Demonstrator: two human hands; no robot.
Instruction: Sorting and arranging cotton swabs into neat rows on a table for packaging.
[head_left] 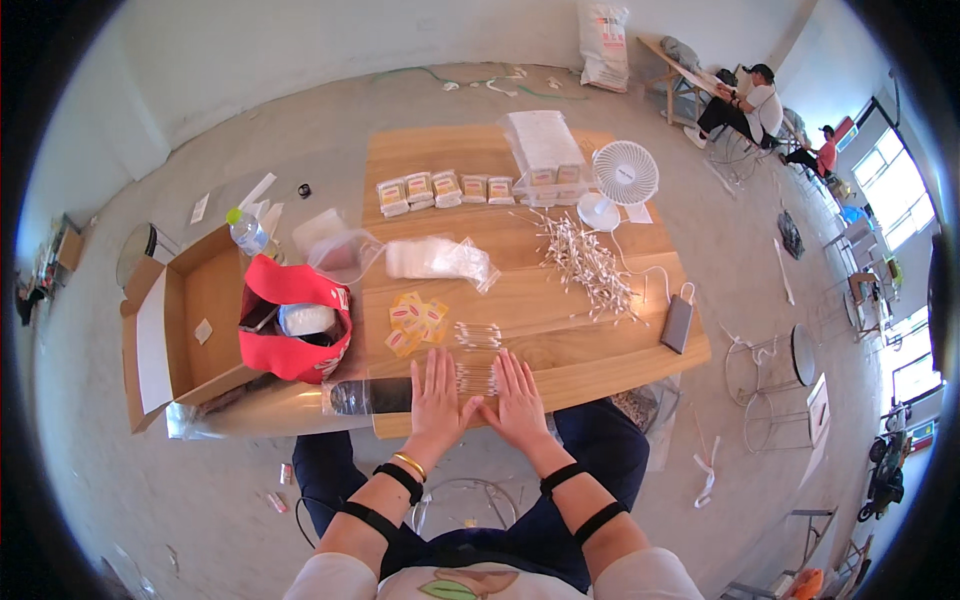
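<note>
Both my hands lie at the near edge of the wooden table with fingers stretched forward. Between them is a row of cotton swabs (477,378), lying crosswise. My left hand (436,396) is at the row's left side and my right hand (517,397) at its right, thumbs close together. A few more swabs (478,336) lie just beyond the fingertips. To the left are several yellow-and-white printed cards (416,322). A loose heap of cotton swabs (588,265) is spread farther right. Clear plastic bags (438,260) lie beyond the cards.
Small filled packs (418,190) line the table's far side, beside a clear plastic bin (552,185). A white fan (625,175) is cabled to a grey power bank (677,322). Left are a red bag (297,350), a cardboard box (190,275) and a bottle (250,236). Two people sit far right.
</note>
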